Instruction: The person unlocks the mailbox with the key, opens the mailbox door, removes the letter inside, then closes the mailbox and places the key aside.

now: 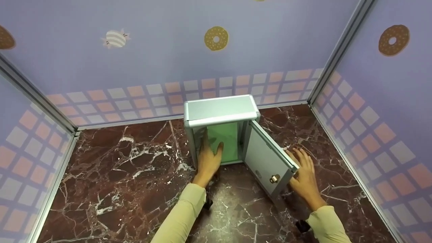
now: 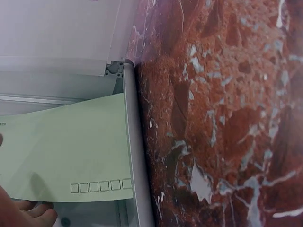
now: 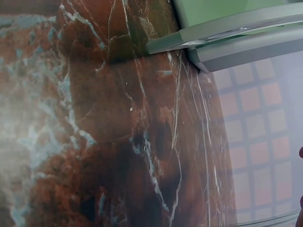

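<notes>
Small silver metal box [image 1: 221,109] with its door open, standing at the middle of the counter, a hand on each side.

A pale green paper envelope [image 1: 225,136] stands inside the box; the left hand [image 1: 208,158], fingers straight, lies flat against it at 7 o'clock of the box. The hinged silver door [image 1: 266,158] swings out toward 5 o'clock, and the right hand [image 1: 303,175], fingers relaxed, rests against its outer edge. Dark red marble counter [image 1: 128,175] beneath; lilac walls [image 1: 162,44] with doughnut prints around.

One metal box [image 1: 221,111], one green envelope [image 2: 66,151], two hands [image 1: 209,158]
</notes>
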The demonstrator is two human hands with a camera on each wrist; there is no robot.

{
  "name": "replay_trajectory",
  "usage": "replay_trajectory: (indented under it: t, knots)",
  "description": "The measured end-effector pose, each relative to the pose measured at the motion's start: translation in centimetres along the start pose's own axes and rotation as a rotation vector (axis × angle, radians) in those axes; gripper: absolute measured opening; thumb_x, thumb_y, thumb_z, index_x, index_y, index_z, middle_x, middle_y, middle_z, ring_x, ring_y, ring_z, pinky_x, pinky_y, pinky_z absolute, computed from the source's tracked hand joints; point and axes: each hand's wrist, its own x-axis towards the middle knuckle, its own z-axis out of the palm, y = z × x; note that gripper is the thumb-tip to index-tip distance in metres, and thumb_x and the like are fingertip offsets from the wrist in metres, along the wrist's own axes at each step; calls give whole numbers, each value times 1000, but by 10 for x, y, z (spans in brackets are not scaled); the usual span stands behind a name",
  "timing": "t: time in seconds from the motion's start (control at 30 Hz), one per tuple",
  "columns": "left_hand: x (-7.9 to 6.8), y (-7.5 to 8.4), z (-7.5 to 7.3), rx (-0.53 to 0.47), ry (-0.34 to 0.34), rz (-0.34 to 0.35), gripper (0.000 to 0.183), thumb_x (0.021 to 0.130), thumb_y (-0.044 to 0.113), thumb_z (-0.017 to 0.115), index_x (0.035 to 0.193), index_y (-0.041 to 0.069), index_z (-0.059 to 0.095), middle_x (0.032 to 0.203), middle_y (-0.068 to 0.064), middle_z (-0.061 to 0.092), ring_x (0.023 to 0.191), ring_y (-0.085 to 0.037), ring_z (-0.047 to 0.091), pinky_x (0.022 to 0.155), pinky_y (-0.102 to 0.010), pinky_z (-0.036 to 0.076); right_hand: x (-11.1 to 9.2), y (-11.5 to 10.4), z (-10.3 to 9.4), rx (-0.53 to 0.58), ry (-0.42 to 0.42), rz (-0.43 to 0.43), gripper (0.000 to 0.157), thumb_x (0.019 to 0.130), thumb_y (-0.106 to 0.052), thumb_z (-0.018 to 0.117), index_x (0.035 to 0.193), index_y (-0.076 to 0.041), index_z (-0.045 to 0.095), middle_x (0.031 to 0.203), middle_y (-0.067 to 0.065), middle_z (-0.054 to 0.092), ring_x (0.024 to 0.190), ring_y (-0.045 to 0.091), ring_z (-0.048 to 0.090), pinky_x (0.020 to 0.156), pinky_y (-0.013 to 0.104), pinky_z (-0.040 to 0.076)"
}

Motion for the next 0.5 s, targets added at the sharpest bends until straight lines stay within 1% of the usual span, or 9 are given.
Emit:
replay_trajectory:
  t: [0.13,0.27,0.4,0.5]
  knots:
    - [-1,-2,-1,12,8,10,80,95,27,66,156,10,18,122,-13,64,105,-28,65,90,-43,51,-4,0,0,17,-6,22,60,85,-21,68,140,-5,54,143,21,46,137,41,29,112,60,12]
    - [0,-3,-1,23,15,15,77,92,24,68,154,7,24,116,-13,66,101,-28,66,89,-44,51,-6,0,1,49,-6,56,54,84,-19,71,135,-6,59,143,18,47,136,41,32,110,61,18]
    - [0,-2,-1,40,26,17,76,90,22,69,152,5,29,119,-15,63,100,-28,66,89,-43,51,-7,-1,2,79,-5,99,48,82,-19,74,126,-2,65,144,18,46,135,41,34,108,64,21]
    - [0,-1,-1,46,31,18,74,90,20,70,150,2,32,117,-16,64,98,-28,67,90,-43,51,-7,-2,2,99,-13,126,48,82,-19,75,125,0,65,145,18,45,136,39,34,108,63,23]
